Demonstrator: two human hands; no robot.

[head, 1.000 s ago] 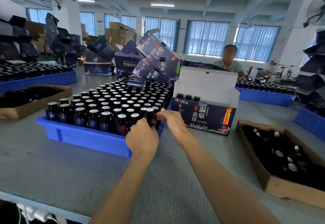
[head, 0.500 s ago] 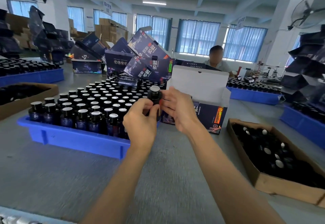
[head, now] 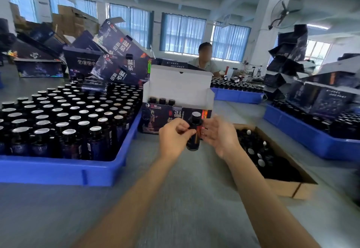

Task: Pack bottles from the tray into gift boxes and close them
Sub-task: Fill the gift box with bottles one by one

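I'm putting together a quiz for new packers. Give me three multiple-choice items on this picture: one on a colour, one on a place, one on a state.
1. What colour is the tray full of bottles?
A green
B blue
C red

2. Where is the held bottle?
A standing in the tray
B held up in front of the gift box
C inside the gift box

3. How is the lid of the gift box?
A folded shut
B torn off
C standing open

Answers:
1 B: the tray's rim and wall are plainly blue.
2 B: the left hand pinches the bottle in the air, in front of the box's printed side.
3 C: the white inside of the lid stands upright behind the bottle caps in the box.
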